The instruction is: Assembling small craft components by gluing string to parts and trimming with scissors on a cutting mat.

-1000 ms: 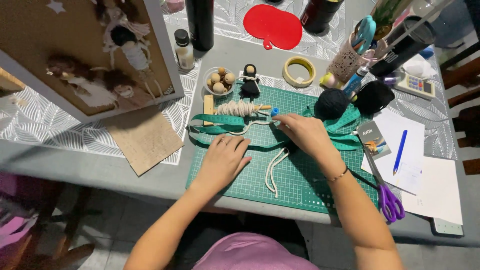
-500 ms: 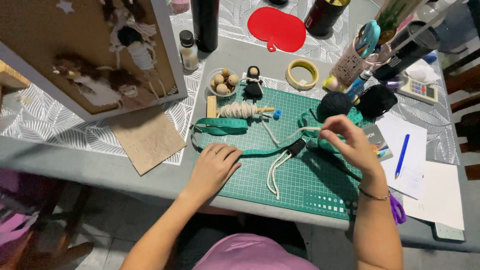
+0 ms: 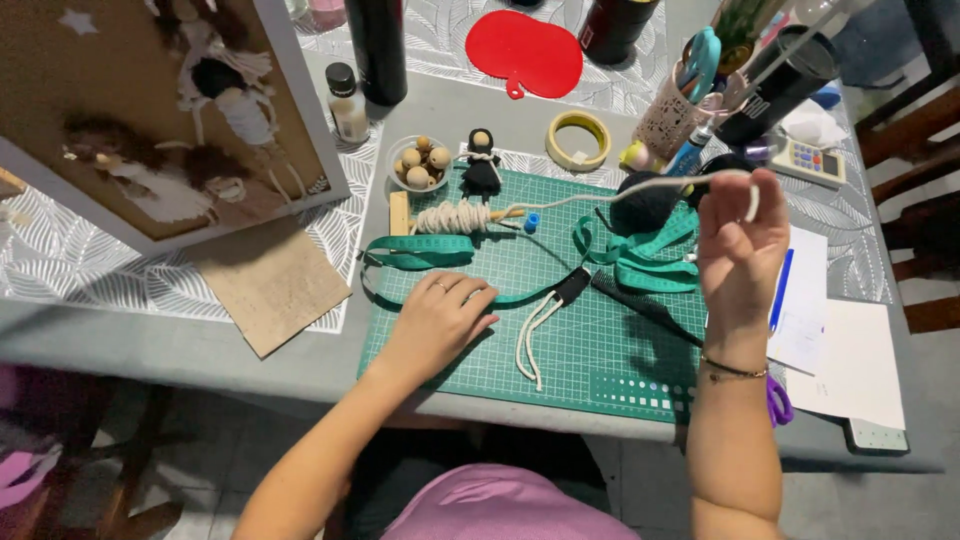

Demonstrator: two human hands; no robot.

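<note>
My right hand (image 3: 741,250) is raised above the green cutting mat (image 3: 590,350) at the right, pinching the end of a white cord (image 3: 600,193). The cord stretches left and down to a spool of white cord (image 3: 455,216) wound on a wooden stick at the mat's top left. My left hand (image 3: 436,322) lies flat on the mat, pressing a green measuring tape (image 3: 418,251). A short looped white cord with a black end (image 3: 540,322) lies on the mat between my hands. More of the green tape is bunched (image 3: 640,258) under the right hand.
A small black-dressed doll (image 3: 482,163), a bowl of wooden beads (image 3: 418,164), a tape roll (image 3: 578,139) and black yarn balls (image 3: 645,203) sit behind the mat. A framed board with dolls (image 3: 170,110) leans at left. Paper, blue pen (image 3: 779,291), purple scissors (image 3: 777,398) lie right.
My right hand took the cord end near the spool and drew it up and to the right, unwinding cord. My left hand stayed flat on the tape.
</note>
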